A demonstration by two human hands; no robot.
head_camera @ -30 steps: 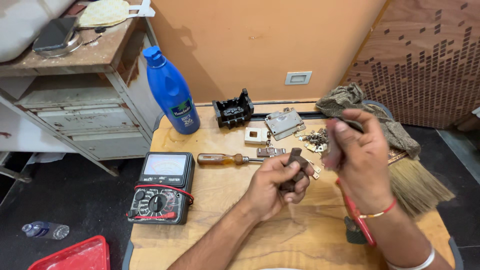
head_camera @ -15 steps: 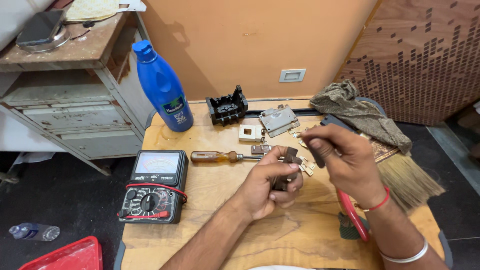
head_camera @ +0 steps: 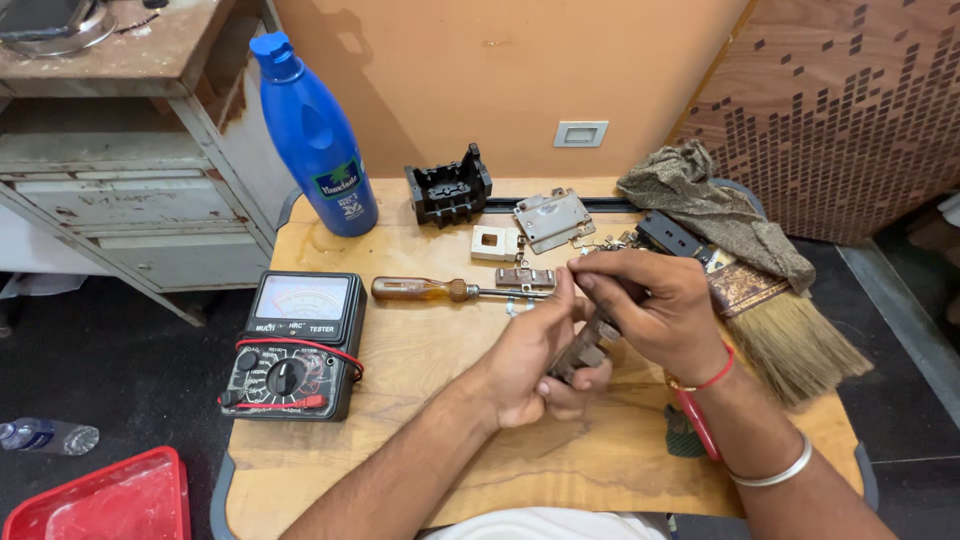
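Note:
My left hand (head_camera: 530, 365) grips a small brown metal switch part (head_camera: 588, 348) over the middle of the wooden table (head_camera: 420, 350). My right hand (head_camera: 645, 305) is closed over the top end of the same part, fingertips pinching it. Just beyond the hands lie a wooden-handled screwdriver (head_camera: 430, 290), a small brown contact piece (head_camera: 524, 277) and a white plastic square (head_camera: 495, 243). How the part's far end looks is hidden by my fingers.
An analog multimeter (head_camera: 295, 345) with red lead sits at the table's left. A blue bottle (head_camera: 312, 140), black plastic housing (head_camera: 448, 188), grey metal plate (head_camera: 553, 218), cloth (head_camera: 715, 210) and broom (head_camera: 790, 330) lie at the back and right. A red tool (head_camera: 695, 420) lies under my right forearm.
My right hand came down from the cloth area and closed onto the part held by my left hand. The view shifted slightly lower and left.

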